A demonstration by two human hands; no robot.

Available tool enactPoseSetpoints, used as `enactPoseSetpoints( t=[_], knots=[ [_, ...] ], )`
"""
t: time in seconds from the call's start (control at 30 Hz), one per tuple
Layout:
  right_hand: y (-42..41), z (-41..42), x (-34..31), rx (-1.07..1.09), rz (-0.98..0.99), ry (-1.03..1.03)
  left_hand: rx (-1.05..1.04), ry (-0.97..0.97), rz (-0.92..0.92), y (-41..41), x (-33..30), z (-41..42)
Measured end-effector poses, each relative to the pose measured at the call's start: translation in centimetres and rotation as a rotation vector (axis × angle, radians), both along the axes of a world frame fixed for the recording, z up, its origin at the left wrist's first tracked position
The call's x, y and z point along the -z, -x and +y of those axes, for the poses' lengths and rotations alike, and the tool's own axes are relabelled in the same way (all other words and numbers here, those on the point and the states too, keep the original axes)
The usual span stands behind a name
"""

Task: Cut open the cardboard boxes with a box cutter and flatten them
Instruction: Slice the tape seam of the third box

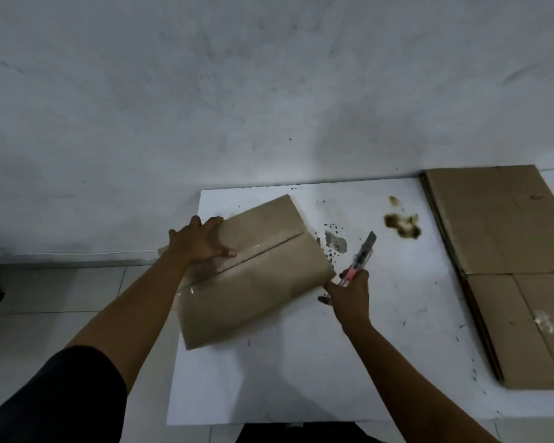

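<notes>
Head view: sealed cardboard box (253,270) lies skewed on the white table (381,346), near its left edge, taped centre seam (263,251) running from lower left to upper right. Left hand (199,239) rests on the box's far-left corner, fingers spread and straight, thumb lying just beside the seam's left end; it pins the box, grasping nothing. Right hand (349,294) sits at the box's right corner, fingers curled round the pink box cutter (360,259), blade extended, pointing up and away, clear of the cardboard. Seam lies left of the blade; judged next, the right hand must swing the tip inward to meet it. Flattened boxes (499,266) are stacked well apart, at the table's right.
</notes>
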State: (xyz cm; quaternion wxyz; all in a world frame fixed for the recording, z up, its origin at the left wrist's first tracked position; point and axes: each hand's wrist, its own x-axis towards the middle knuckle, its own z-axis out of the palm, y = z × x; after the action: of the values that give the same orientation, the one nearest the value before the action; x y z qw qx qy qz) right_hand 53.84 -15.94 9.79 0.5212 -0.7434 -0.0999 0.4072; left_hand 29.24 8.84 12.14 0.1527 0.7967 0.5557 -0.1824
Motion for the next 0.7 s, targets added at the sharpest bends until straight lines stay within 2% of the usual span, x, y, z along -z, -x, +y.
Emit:
enactPoseSetpoints(
  t=[0.1,0.23,0.43,0.63,0.7],
  knots=[
    [1.1,1.5,-0.5,-0.061,-0.035,-0.005,-0.124,0.021,-0.069,1.1,0.8,-0.8],
    [4.2,1.4,-0.5,-0.155,-0.084,0.051,-0.157,0.046,-0.024,1.5,1.2,-2.5],
    [7.7,-1.7,1.0,-0.291,-0.294,0.161,-0.275,0.004,-0.118,0.8,1.8,-6.0],
    [8.6,-5.2,2.1,-0.147,-0.427,0.202,-0.412,0.03,-0.291,-0.8,2.2,-9.9],
    [8.7,-5.9,2.8,-0.095,-0.445,0.193,-0.339,-0.005,-0.224,-1.8,1.6,-11.0]
  ],
)
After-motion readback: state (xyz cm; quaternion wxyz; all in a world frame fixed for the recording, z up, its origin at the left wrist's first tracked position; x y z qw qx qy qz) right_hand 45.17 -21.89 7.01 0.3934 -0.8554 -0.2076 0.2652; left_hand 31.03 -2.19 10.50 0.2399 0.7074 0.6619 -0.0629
